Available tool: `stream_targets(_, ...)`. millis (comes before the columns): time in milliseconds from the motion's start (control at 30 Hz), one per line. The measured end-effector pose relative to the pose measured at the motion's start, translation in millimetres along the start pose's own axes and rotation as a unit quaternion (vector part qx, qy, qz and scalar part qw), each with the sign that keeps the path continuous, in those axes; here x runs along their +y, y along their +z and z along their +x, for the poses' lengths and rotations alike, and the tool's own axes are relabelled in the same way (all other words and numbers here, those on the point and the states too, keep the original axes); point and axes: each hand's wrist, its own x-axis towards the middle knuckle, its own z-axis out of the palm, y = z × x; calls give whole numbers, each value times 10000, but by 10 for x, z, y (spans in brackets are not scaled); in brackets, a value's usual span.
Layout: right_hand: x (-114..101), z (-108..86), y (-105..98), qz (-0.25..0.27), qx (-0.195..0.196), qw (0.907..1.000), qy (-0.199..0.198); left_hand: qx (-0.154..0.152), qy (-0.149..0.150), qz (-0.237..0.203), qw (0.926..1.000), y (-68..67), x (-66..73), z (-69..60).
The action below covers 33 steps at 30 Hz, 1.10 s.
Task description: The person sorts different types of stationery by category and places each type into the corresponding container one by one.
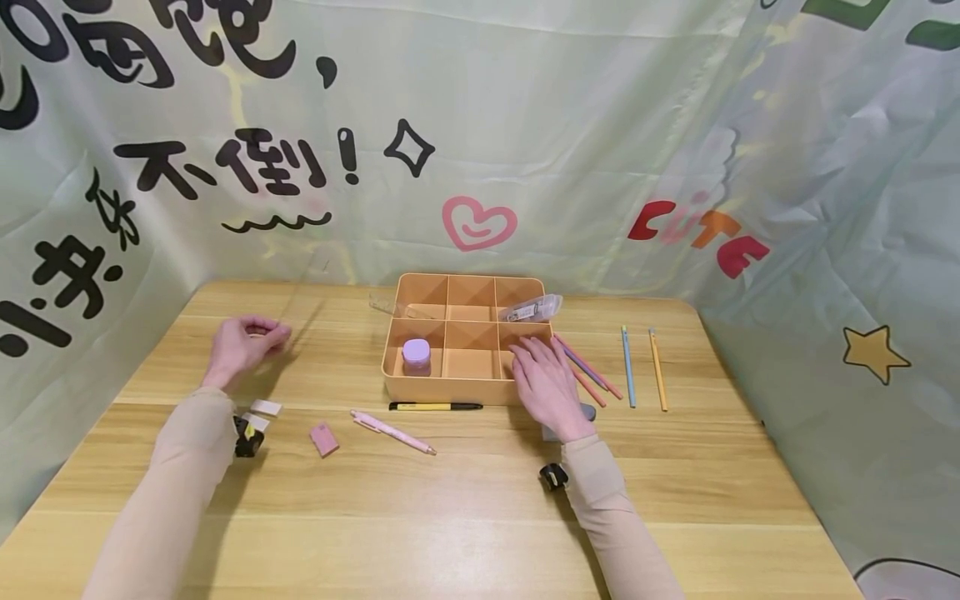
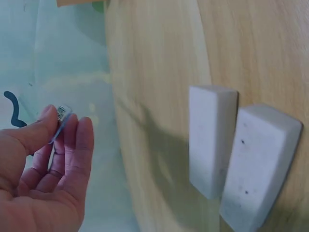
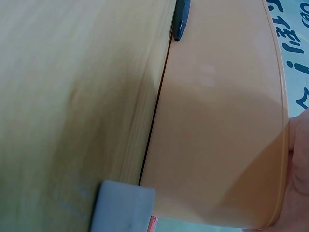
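Observation:
At the table's left side my left hand [image 1: 246, 346] pinches a thin clear plastic strip [image 2: 61, 121] with a barcode label between thumb and fingers. Most of the strip is hard to see, though a long thin shadow falls beside it. Two white eraser-like blocks [image 2: 207, 140] lie near that wrist. My right hand [image 1: 546, 379] rests over the front right rim of a tan six-compartment organizer [image 1: 450, 390], its fingers reaching into that corner compartment. Nothing shows in its grasp. A small bottle with a purple lid [image 1: 416, 357] stands in the front left compartment.
A clear packaged item [image 1: 532, 308] leans across the back right compartment. Several coloured pencils [image 1: 628, 367] lie to the right. In front are a yellow-black pen [image 1: 435, 407], a pink pen [image 1: 393, 432] and a pink eraser [image 1: 324, 439]. A grey block [image 3: 123, 205] sits under my right wrist.

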Motion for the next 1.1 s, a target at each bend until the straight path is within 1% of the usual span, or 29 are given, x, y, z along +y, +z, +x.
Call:
stream_targets(100, -4, -4, 4, -5, 8, 10000, 7, 47, 110, -160, 9998, 19, 42, -2)
stream_targets(233, -7, -6, 1, 19, 19, 10000, -2, 10, 216, -488, 9986, 44, 121, -2)
stream_targets(400, -3, -7, 4, 29, 16, 10000, -14, 5, 380, -671, 9970, 53, 228, -10)
stream_targets(600, 2, -5, 9, -24, 77, 10000, -46, 34, 519, -1144, 9921, 61, 385, -12)
stream_targets(767, 1, -9, 7, 4, 65, 10000, -52, 28, 548, -1425, 9883, 70, 498, 13)
stream_targets(900, 6, -6, 16, -8, 85, 9999, -64, 10, 626, -1552, 9859, 76, 591, 25)
stream_targets(1100, 5, 2, 18, -80, 104, 9999, -72, -102, 748, -1488, 9860, 89, 718, 27)
